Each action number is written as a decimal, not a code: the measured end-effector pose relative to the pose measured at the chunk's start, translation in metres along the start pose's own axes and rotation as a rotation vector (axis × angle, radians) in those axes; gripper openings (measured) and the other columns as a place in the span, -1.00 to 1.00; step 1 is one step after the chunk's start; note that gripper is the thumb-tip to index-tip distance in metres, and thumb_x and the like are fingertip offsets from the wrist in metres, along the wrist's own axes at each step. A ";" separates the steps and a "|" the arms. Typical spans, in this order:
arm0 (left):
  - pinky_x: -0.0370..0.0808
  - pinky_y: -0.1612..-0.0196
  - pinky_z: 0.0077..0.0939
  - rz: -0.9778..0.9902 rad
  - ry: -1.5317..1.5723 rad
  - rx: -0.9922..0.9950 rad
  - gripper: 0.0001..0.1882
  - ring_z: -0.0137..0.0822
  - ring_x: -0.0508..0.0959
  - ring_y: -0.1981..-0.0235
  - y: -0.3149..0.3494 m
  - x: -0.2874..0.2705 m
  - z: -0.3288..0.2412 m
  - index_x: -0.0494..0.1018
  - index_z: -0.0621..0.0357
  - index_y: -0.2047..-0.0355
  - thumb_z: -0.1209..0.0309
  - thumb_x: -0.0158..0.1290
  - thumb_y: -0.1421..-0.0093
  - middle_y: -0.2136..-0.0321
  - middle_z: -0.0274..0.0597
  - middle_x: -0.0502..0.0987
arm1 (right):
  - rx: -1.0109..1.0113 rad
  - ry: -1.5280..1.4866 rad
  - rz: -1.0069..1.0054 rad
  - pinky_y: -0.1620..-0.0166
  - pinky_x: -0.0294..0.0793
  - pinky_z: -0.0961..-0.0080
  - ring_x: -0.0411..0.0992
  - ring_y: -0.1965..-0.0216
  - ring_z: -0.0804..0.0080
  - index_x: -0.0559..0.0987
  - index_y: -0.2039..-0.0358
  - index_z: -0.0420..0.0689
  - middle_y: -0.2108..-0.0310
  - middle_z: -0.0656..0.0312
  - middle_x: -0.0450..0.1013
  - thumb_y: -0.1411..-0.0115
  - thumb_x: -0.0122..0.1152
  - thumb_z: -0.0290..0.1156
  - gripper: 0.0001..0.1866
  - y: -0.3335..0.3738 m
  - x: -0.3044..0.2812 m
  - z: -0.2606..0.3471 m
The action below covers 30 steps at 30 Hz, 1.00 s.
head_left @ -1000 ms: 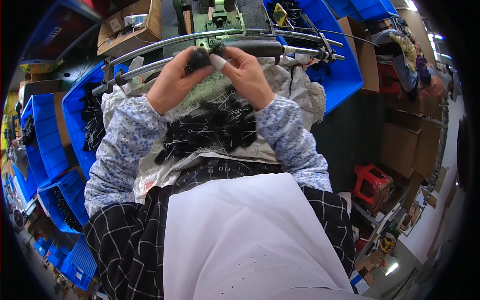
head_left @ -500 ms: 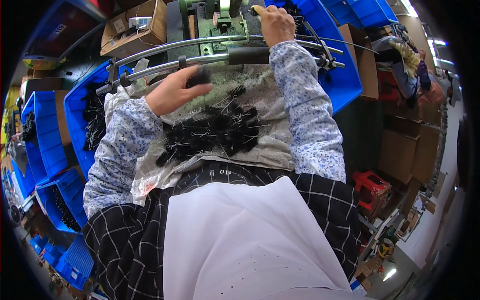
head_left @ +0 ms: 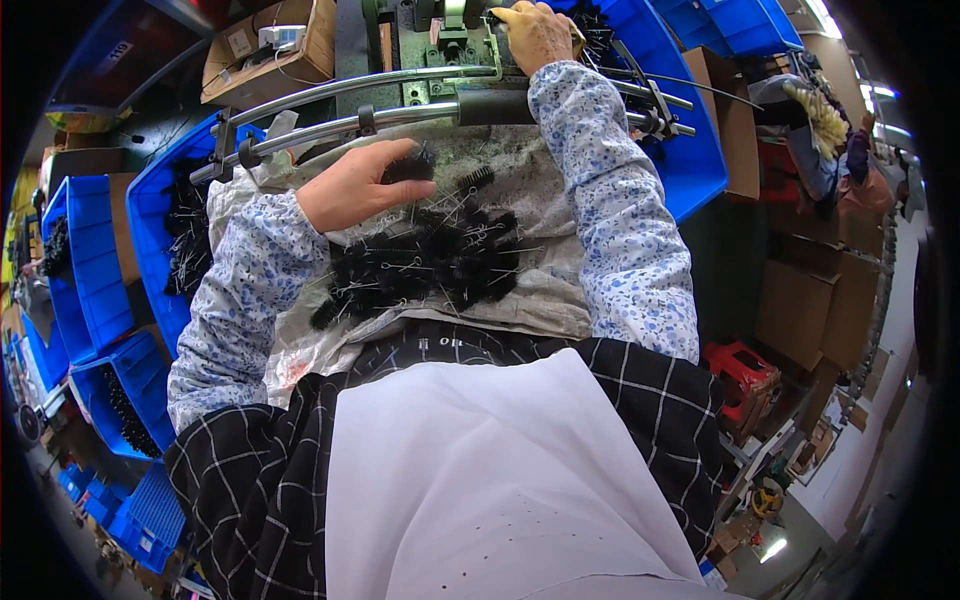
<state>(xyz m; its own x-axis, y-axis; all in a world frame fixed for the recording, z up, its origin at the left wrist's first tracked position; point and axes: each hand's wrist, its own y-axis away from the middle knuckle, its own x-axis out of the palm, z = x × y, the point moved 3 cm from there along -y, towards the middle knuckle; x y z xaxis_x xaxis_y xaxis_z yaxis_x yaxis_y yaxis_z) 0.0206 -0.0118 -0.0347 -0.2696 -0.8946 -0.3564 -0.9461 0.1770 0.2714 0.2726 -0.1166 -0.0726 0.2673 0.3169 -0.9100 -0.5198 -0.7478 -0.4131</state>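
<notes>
My left hand hovers over the cloth-covered lap, thumb and fingers closed round a black bristle brush. Below it lies a pile of small black twisted-wire brushes with thin metal wire ends, on a dirty whitish cloth. Up at the right side of a green metal machine, my right hand has its fingers closed, with yellow covering on a fingertip. Whatever those fingers pinch is too small to make out.
Two curved metal rails cross in front of the machine. A blue bin stands at the right and another blue bin with black brushes at the left. A cardboard box is at the back left; a red stool sits at right.
My right hand has shifted left, closer to the machine's middle. The left hand has moved slightly right and down, still with the black brush.
</notes>
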 end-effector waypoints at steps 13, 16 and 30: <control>0.43 0.18 -0.58 0.038 0.019 0.019 -0.50 -0.43 0.44 0.25 -0.004 -0.006 -0.008 0.31 0.32 0.08 0.17 0.12 -0.13 0.30 -0.19 0.46 | 0.284 0.032 0.047 0.05 0.26 0.07 0.39 0.11 0.20 0.53 0.07 0.06 0.22 0.18 0.49 0.01 0.21 -0.12 -0.55 0.035 -0.007 -0.035; 0.42 0.16 -0.59 0.046 -0.041 0.016 -0.46 -0.41 0.44 0.23 -0.004 -0.008 -0.012 0.31 0.33 0.05 0.16 0.12 -0.12 0.27 -0.14 0.46 | 0.264 -0.005 0.032 0.02 0.26 0.10 0.37 0.03 0.16 0.52 0.06 0.03 0.18 0.13 0.49 0.00 0.20 -0.18 -0.56 0.031 -0.003 -0.024; 0.33 -0.08 -0.35 0.025 -0.115 0.001 -0.21 -0.04 0.38 -0.04 -0.005 -0.014 -0.005 0.23 0.45 -0.06 -0.02 0.11 -0.07 0.02 0.22 0.37 | 0.272 -0.015 -0.019 0.19 0.28 0.12 0.39 0.19 0.21 0.56 0.44 -0.04 0.40 0.23 0.50 -0.02 0.03 -0.32 -0.83 0.006 -0.003 0.050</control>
<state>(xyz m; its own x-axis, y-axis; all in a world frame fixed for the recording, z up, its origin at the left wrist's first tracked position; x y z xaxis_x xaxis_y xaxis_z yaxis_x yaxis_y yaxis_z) 0.0302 -0.0023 -0.0268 -0.3123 -0.8368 -0.4497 -0.9387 0.1993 0.2811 0.2284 -0.0933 -0.0746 0.2680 0.3392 -0.9017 -0.7145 -0.5579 -0.4222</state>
